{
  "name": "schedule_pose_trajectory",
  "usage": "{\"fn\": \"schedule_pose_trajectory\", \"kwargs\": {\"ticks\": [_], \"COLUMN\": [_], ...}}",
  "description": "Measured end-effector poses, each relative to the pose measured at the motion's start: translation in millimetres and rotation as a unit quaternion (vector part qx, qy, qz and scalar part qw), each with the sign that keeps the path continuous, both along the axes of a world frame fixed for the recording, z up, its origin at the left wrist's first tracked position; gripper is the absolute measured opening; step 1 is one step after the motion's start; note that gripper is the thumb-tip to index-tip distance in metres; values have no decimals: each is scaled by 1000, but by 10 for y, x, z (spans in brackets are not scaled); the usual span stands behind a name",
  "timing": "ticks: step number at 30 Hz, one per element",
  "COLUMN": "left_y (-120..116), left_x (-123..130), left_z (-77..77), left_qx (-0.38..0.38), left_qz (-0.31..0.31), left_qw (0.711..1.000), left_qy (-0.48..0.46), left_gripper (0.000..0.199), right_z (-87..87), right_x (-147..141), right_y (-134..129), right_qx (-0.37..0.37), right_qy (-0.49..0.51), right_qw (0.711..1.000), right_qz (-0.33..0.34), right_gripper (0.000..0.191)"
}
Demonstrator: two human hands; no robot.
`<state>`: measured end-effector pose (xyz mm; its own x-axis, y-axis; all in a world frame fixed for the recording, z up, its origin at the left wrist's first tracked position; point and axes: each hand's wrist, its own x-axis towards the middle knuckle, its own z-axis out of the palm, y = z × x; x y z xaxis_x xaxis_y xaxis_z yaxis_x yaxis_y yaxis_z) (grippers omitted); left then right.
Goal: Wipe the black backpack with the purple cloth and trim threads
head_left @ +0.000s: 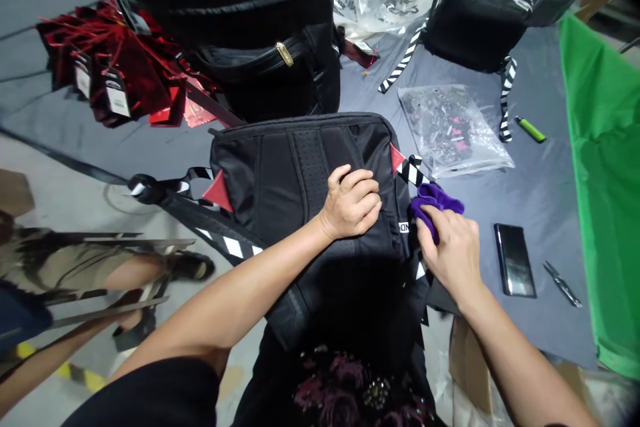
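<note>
A black backpack point(280, 173) lies with its padded, strapped side up, partly on the table edge and partly toward my lap. It has red triangular tabs at both sides and black-and-white striped straps. My left hand point(353, 203) rests on the back panel with its fingers curled; whether anything is under them is hidden. At the bag's right side, my right hand point(450, 247) grips a bunched purple cloth point(440, 199) between thumb and fingers. The cloth is close to the striped strap and a white label on the bag's edge.
Behind stands a large black bag point(240, 27) beside red tags point(115, 67). A small black backpack point(480, 13), a clear plastic packet point(455, 130), a green lighter point(531, 129), a black phone-like object point(515, 260), snips point(563, 285) and green fabric point(600, 180) lie rightward. A person's leg point(125, 273) shows left.
</note>
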<state>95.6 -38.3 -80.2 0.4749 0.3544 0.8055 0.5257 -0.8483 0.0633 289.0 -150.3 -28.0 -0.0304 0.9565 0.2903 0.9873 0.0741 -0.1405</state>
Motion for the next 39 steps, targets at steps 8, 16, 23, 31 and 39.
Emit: {"fn": "schedule_pose_trajectory", "kwargs": {"ticks": [8,16,23,31,39], "left_y": [22,37,63,121,85], "left_x": [-18,-34,-15,1,5], "left_z": [-24,-84,-133,-244,-200], "left_qx": [-13,-57,-86,-197,-150], "left_qz": [-15,-9,-34,-83,-42], "left_qw": [1000,997,995,976,986], "left_qy": [8,47,41,38,55], "left_gripper": [2,8,14,20,17], "right_z": [111,103,-43,-13,1], "right_x": [-155,-83,-214,-402,-407], "right_y": [188,344,511,678,691], "right_qx": [-97,-125,-129,-147,-156], "right_qy": [-43,36,26,-77,-109], "right_qw": [988,991,990,983,978], "right_qz": [112,39,-56,-83,-90], "right_gripper": [37,40,36,39,33]}}
